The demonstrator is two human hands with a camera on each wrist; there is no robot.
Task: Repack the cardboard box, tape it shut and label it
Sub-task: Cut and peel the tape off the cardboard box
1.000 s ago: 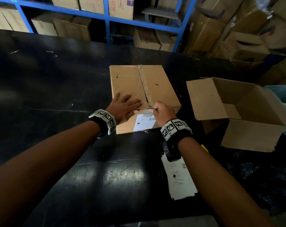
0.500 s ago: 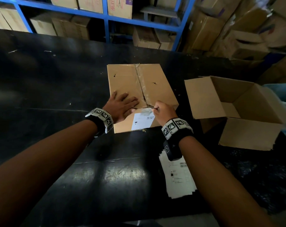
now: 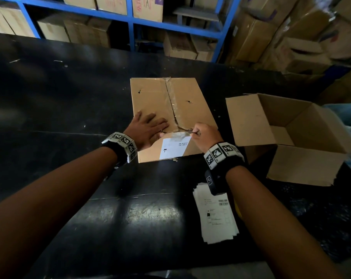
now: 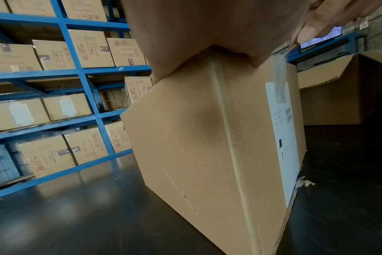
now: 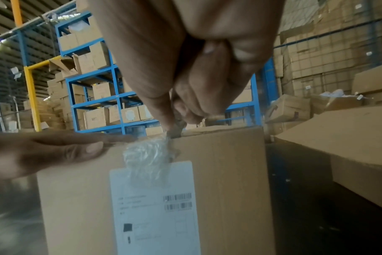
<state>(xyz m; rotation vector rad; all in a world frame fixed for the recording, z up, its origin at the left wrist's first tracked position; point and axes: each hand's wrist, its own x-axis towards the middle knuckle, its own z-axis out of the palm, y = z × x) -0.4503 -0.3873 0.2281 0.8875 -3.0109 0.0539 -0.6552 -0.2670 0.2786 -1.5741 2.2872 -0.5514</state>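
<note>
While the left hand point(image 3: 147, 128) lies flat with fingers spread on the top of the closed brown cardboard box point(image 3: 166, 101), its grip apart and only pressing, that pressure is what keeps the flaps from lifting, so it should bear down just left of the seam. Its thumb reaches over the near top edge toward the crinkled strip of clear tape point(image 5: 149, 155), which runs from the central seam down the near face and overlaps the top of the white rectangular shipping label point(image 5: 155, 207). To the right of that strip, the right hand point(image 3: 205, 135) has its grip together, fingertips pinching something thin at the box's top edge; whether this is the tape's end or a small blade I cannot tell. The step appears to be working that tape end, so any pull should run low along the cardboard, away from the label's barcodes. The box stands on the black counter point(image 3: 70, 97), between both wrists.
</note>
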